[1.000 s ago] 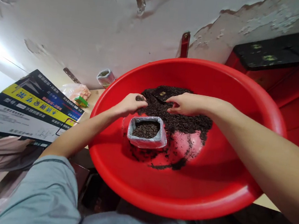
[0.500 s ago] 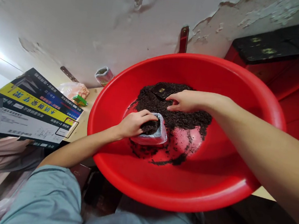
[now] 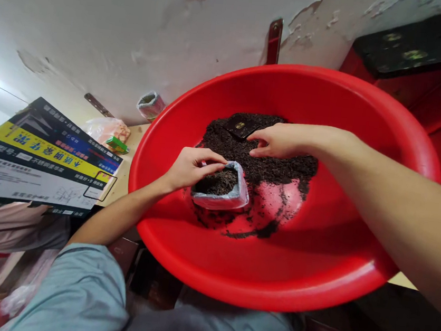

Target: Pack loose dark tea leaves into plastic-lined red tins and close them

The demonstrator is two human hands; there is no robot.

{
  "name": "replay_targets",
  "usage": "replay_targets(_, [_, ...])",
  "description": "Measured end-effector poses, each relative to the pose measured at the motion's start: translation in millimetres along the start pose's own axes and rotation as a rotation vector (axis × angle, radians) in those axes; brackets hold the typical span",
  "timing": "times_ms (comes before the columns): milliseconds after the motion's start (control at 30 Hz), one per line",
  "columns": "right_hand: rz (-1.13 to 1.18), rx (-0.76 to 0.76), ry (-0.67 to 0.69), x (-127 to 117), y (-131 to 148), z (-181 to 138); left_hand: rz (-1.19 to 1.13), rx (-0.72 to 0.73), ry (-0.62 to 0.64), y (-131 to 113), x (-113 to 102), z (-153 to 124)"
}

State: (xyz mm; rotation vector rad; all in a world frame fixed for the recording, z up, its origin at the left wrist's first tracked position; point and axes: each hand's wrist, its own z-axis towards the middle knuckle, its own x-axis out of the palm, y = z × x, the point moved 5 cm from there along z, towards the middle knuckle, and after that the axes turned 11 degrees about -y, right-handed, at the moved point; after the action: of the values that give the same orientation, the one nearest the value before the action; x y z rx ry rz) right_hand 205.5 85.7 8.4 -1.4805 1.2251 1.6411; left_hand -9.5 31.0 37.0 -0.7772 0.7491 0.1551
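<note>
The red basin [image 3: 271,277] serves as the landmark. On the left of its floor sits a lined container [image 3: 220,202] with dark flakes inside; a larger heap of dark flakes [image 3: 284,167] spreads over the far part of the floor. The left hand [image 3: 190,170] reaches across the basin's left rim, thumb and fingertips close together at the container's back edge; whether they pinch it I cannot tell. The right hand [image 3: 275,140] is over the heap at the basin's far part, thumb and forefinger parted, the forefinger at or just beside a black square piece [image 3: 243,125] lying there.

To handle this well, I would use a light touch on the soft lining so it does not fold inward, the container flat on the basin's floor, and only fingertips near the black piece's edge.
</note>
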Motion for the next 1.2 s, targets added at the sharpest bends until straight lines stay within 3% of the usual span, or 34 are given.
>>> replay_targets(167, [0.040, -0.002, -0.037, 1, -5, 2, 0.094, 0.113, 0.139, -11, 8, -4])
replay_targets(300, [0.073, 0.006, -0.039, 0, -8, 3, 0.111, 0.094, 0.123, -4, 5, -3])
replay_targets(367, [0.084, 0.006, -0.047, -1, -10, 4, 0.036, -0.052, -0.047, 27, -8, 10])
replay_targets(400, [0.087, 0.005, -0.053, -2, -11, 4, 0.010, -0.163, -0.201, 51, -17, 17])
replay_targets(433, [0.088, 0.005, -0.057, -3, -12, 4, 0.029, -0.301, -0.330, 79, -25, 22])
replay_targets(500, [0.084, 0.005, -0.056, -5, -14, 4, 0.163, -0.607, -0.437, 135, -29, 23])
replay_targets(567, [0.070, 0.004, -0.041, -6, -15, 3, 0.344, -0.757, -0.320, 177, -17, 15])
replay_targets(633, [0.052, 0.004, -0.019, -6, -15, 2, 0.462, -0.773, -0.051, 204, 9, -1])
replay_targets(700, [0.041, 0.001, -0.003, -5, -15, 2, 0.469, -0.772, 0.029, 219, 32, -20])
replay_targets(867, [0.042, -0.001, 0.001, -6, -13, 0, 0.517, -0.794, 0.039, 240, 67, -39])
replay_targets(1200, [0.092, 0.018, 0.062, -7, -4, -7, 0.492, -0.664, -0.017, 243, 86, 5])
